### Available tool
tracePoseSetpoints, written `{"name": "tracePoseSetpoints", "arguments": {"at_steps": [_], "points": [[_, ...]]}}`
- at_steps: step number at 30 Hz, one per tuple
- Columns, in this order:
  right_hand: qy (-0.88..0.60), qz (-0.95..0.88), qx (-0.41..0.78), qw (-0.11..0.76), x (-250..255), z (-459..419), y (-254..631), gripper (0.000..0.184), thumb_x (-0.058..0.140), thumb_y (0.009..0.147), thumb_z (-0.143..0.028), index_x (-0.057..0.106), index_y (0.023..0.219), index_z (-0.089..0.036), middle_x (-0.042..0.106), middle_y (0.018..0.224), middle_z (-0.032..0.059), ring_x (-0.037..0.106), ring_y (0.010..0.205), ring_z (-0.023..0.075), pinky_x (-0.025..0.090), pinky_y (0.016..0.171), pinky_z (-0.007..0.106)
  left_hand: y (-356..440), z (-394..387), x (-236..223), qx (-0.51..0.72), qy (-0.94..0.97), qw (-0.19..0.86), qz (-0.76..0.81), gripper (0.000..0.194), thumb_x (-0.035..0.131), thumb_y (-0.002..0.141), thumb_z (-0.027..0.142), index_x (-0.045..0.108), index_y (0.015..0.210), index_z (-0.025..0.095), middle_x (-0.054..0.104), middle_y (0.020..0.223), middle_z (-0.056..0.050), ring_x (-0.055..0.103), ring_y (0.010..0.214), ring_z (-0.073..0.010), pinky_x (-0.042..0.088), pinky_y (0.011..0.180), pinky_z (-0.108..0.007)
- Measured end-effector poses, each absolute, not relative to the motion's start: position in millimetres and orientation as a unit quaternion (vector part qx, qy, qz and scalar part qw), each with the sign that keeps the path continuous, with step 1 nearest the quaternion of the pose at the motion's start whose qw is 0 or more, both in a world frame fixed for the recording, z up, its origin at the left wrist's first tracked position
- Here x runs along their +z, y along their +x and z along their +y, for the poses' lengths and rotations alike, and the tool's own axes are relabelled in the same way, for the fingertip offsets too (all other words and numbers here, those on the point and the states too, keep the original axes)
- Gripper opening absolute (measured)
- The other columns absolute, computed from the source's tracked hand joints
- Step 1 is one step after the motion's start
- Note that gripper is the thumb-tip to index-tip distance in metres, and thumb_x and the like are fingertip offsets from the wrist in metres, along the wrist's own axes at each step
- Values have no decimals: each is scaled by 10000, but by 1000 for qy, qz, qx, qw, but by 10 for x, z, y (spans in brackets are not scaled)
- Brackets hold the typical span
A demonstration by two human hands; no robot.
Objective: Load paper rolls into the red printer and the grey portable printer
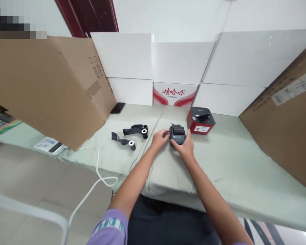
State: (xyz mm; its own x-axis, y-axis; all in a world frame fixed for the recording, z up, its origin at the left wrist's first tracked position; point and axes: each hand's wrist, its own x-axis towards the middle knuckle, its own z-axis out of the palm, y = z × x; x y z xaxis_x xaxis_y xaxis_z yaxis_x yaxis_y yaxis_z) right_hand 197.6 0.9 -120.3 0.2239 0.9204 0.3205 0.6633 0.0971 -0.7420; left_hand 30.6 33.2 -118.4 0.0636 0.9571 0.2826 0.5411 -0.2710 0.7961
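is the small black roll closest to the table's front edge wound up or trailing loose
Partly unwound: from the black, white-ended roll, a loose black strip trails across the pale green cloth.

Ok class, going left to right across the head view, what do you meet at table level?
White-and-black device, rolls of black strip, left hand, dark handheld device, red-and-black device, right-hand cardboard box.

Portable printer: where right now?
Head view, right of centre: the small black portable printer is between the left hand and right hand, left of the red-and-black printer.
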Motion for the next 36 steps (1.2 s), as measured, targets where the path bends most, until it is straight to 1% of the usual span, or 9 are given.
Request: {"name": "tracePoseSetpoints", "arguments": {"at_steps": [2, 5, 8, 12, 18, 23, 27, 33, 36], "points": [[-635, -593, 179, 461, -1243, 57, 2049, 1043, 661, 733, -640, 349, 1553, -76, 564, 1416, 276, 552, 1239, 405, 395, 1081, 564, 302, 337, -1197, 411, 677, 267, 549, 308, 644, 906, 184, 751, 1191, 232, 796, 1115, -58, 730, 1056, -208, 530, 1023, -360], [-626, -566, 210, 494, -1267, 149, 2111, 891, 576, 798, -589, 435, 1488, -43, 639, 1262, 256, 610, 1108, 351, 458, 1022, 515, 297, 351, -1232, 417, 670, 276, 548, 312, 658, 898, 183, 763, 1186, 241, 793, 1147, -59, 731, 1062, -203, 529, 1027, -350], [-632, -543, 214, 510, -1259, 221, 2133, 758, 533, 838, -552, 500, 1428, -77, 676, 1136, 208, 627, 1008, 322, 482, 968, 498, 294, 361, -1263, 428, 669, 272, 543, 292, 675, 881, 178, 782, 1149, 225, 796, 1137, -64, 734, 1037, -200, 531, 1021, -346], [-642, -527, 202, 519, -1228, 256, 2140, 622, 491, 857, -509, 560, 1336, -118, 691, 1039, 164, 619, 957, 305, 475, 945, 474, 296, 346, -1259, 426, 666, 264, 552, 279, 680, 876, 183, 791, 1129, 224, 801, 1107, -64, 734, 1016, -201, 531, 1013, -353], [-656, -522, 200, 507, -1201, 263, 2150, 567, 451, 851, -474, 578, 1289, -136, 697, 1035, 159, 615, 958, 310, 463, 915, 451, 296, 341, -1242, 423, 661, 271, 558, 269, 686, 872, 178, 789, 1117, 216, 803, 1079, -61, 736, 993, -196, 535, 997, -346], [-662, -521, 197, 501, -1196, 263, 2153, 554, 422, 865, -485, 591, 1264, -140, 702, 1035, 169, 614, 961, 319, 458, 903, 446, 288, 349, -1278, 434, 654, 275, 556, 265, 685, 872, 159, 789, 1110, 213, 803, 1092, -58, 739, 989, -185, 541, 987, -318], [-659, -519, 199, 506, -1207, 258, 2159, 519, 423, 882, -484, 599, 1247, -160, 706, 1020, 150, 614, 949, 310, 454, 908, 439, 284, 345, -1290, 446, 654, 283, 542, 274, 677, 869, 147, 789, 1113, 199, 804, 1077, -59, 739, 958, -178, 553, 941, -291], [-648, -502, 211, 532, -1217, 274, 2189, 448, 438, 866, -414, 627, 1183, -160, 721, 997, 136, 618, 934, 291, 455, 902, 424, 261, 320, -1265, 413, 677, 256, 553, 293, 639, 898, 173, 790, 1144, 220, 797, 1066, -46, 722, 958, -177, 542, 923, -282], [-646, -497, 219, 537, -1208, 279, 2209, 433, 437, 851, -388, 647, 1149, -155, 735, 983, 134, 634, 933, 292, 457, 908, 424, 253, 279, -1228, 386, 703, 235, 549, 330, 593, 909, 149, 786, 1164, 233, 787, 1062, -37, 711, 980, -172, 522, 942, -280]]}}
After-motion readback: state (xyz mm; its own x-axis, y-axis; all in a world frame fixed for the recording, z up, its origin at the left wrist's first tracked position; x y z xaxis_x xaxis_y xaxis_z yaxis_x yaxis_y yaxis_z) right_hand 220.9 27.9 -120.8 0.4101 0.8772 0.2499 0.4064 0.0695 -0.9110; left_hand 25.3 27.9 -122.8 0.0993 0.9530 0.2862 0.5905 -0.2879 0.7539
